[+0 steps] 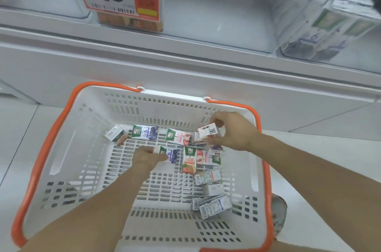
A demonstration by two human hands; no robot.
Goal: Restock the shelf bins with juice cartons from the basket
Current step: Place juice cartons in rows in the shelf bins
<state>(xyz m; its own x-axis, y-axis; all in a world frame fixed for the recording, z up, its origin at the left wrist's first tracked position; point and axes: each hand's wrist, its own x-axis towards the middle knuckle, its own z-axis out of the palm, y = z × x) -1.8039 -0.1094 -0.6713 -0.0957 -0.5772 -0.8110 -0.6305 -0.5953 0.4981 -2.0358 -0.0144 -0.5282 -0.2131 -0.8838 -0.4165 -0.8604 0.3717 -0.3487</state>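
White shelf front ahead, basket (51,148) on the floor below it. Pick step: my right hand (233,131) pinches a peach carton (207,130) lifted near the basket's far right corner, long axis roughly left-right, barcode face up. My left hand (147,157) grips a blueberry carton (168,153) mid-floor, long axis left-right, top toward my palm. Next: lift both clear of the rim and sort by flavour into the clear bin (321,31) upper right, I judge.
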